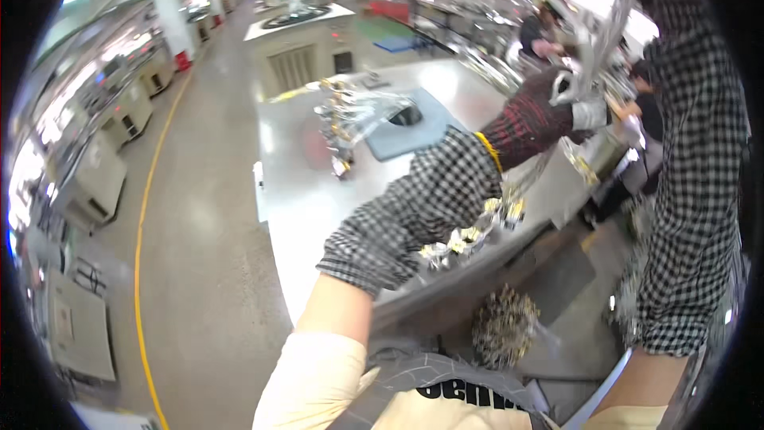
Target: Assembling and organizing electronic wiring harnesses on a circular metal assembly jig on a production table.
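1. Two gloved hands, both raised above the desk (318,191).
2. Left hand (549,115): dark red-and-black glove, checked sleeve; grip pinched on a clear bag (601,40) of small metal parts, held up at the far right.
3. Bag: long axis near upright, hanging from above, down past the left grip.
4. Right hand: out of view at the upper right; only its checked sleeve (692,175) shows, so its grip cannot be told.
5. Second clear bag bundle (354,115) lies on the desk, well left of the left hand, beside a blue mat (418,139).
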A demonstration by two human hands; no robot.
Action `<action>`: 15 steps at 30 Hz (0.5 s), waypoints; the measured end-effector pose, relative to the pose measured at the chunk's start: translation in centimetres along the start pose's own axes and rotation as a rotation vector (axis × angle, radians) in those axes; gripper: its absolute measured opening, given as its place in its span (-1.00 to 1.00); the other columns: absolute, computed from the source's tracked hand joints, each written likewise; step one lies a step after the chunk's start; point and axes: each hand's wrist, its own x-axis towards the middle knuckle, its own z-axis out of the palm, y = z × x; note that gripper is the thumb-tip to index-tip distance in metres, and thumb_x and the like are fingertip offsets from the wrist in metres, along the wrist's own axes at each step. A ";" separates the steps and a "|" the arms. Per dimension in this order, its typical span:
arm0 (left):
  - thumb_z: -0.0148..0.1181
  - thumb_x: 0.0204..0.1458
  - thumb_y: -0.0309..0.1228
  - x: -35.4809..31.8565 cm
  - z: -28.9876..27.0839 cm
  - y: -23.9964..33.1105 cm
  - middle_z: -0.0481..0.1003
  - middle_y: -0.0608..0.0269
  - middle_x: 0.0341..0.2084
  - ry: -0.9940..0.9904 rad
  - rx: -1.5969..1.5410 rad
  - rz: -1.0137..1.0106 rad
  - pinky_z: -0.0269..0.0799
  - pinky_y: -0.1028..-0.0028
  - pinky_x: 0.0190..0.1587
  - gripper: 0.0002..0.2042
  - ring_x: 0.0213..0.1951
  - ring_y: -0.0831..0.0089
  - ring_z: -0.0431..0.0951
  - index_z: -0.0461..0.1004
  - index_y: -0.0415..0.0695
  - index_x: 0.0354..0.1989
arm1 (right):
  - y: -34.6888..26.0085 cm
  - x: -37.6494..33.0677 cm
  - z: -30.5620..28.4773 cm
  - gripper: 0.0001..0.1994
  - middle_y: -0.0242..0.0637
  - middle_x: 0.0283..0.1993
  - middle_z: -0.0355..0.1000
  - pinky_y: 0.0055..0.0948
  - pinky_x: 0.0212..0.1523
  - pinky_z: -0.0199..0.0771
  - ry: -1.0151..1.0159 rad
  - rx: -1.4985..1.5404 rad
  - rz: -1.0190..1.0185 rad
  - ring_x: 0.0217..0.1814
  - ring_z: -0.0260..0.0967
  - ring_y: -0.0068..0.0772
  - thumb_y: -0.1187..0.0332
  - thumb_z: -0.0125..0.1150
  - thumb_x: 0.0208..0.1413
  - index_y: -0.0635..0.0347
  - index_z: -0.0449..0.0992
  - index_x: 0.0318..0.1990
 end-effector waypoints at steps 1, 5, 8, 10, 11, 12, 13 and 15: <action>0.15 0.06 -0.30 0.5 -0.9 -0.1 0.51 0.20 -0.42 -0.002 0.004 0.034 0.48 0.31 -0.28 -0.69 -0.38 0.37 0.52 0.39 -0.17 -0.06 | 2.1 1.2 -0.8 -0.55 -0.49 -0.82 0.06 -0.54 -0.80 0.10 0.045 -0.323 -0.248 -0.85 0.03 -0.58 -0.13 0.11 0.06 0.12 0.45 -0.42; 0.29 -0.10 -0.29 1.8 -3.9 -0.3 0.44 0.03 -0.60 0.255 -0.076 -0.388 0.46 0.28 -0.58 -0.66 -0.60 0.20 0.50 0.32 -0.22 -0.27 | 7.4 5.0 0.1 -0.55 -0.54 -0.83 0.02 -0.53 -0.86 -0.05 0.340 -0.320 -0.383 -0.90 -0.10 -0.54 -0.13 0.03 0.12 0.06 0.43 -0.56; 0.22 -0.05 -0.33 2.3 -5.5 0.0 0.43 0.06 -0.65 0.271 0.353 -0.249 0.39 0.21 -0.65 -0.75 -0.67 0.20 0.44 0.32 -0.20 -0.33 | 5.1 4.3 0.3 -0.52 -0.49 -0.82 0.05 -0.53 -0.89 -0.11 -0.530 0.334 -0.055 -0.89 -0.12 -0.57 -0.11 -0.05 0.16 0.02 0.36 -0.63; 0.13 0.02 -0.46 3.1 -8.0 -1.9 0.46 0.18 -0.62 0.195 0.128 -0.266 0.46 0.38 -0.53 -0.80 -0.54 0.27 0.51 0.39 -0.22 -0.18 | 7.5 9.5 -2.3 -0.54 -0.52 -0.82 0.02 -0.54 -0.90 -0.11 -0.543 0.274 -0.253 -0.89 -0.13 -0.59 -0.08 -0.07 0.18 0.04 0.38 -0.60; 0.13 0.02 -0.46 3.5 -9.3 -3.8 0.46 0.18 -0.62 0.210 0.134 -0.266 0.46 0.38 -0.53 -0.80 -0.54 0.27 0.51 0.39 -0.22 -0.18 | 8.6 11.3 -3.3 -0.55 -0.56 -0.83 0.00 -0.56 -0.90 -0.11 -0.539 0.216 -0.437 -0.89 -0.13 -0.61 -0.05 -0.10 0.20 0.07 0.39 -0.56; 0.16 0.02 -0.32 2.8 -11.9 -4.9 0.44 0.20 -0.69 0.181 0.011 -0.269 0.43 0.44 -0.63 -0.77 -0.63 0.36 0.50 0.42 -0.24 -0.28 | 8.8 5.3 3.8 -0.61 -0.60 -0.84 -0.09 -0.57 -0.89 -0.11 0.036 0.062 -0.249 -0.89 -0.15 -0.64 0.07 -0.20 0.24 0.15 0.44 -0.40; 0.20 0.02 -0.19 3.3 -12.3 -6.0 0.42 0.23 -0.77 0.093 -0.137 -0.263 0.41 0.50 -0.72 -0.69 -0.73 0.45 0.49 0.45 -0.26 -0.38 | 9.0 6.7 1.5 -0.66 -0.60 -0.84 -0.12 -0.56 -0.87 -0.11 -0.290 0.068 0.042 -0.87 -0.14 -0.66 0.16 -0.21 0.24 0.22 0.43 -0.23; 0.18 0.04 -0.27 4.2 -7.7 0.2 0.46 0.18 -0.68 0.259 0.581 -0.579 0.43 0.51 -0.72 -0.70 -0.72 0.45 0.49 0.43 -0.32 -0.27 | 7.2 7.0 -0.3 -0.65 -0.61 -0.84 -0.13 -0.56 -0.87 -0.11 -0.542 0.245 -0.003 -0.89 -0.16 -0.67 0.16 -0.19 0.22 0.25 0.45 -0.21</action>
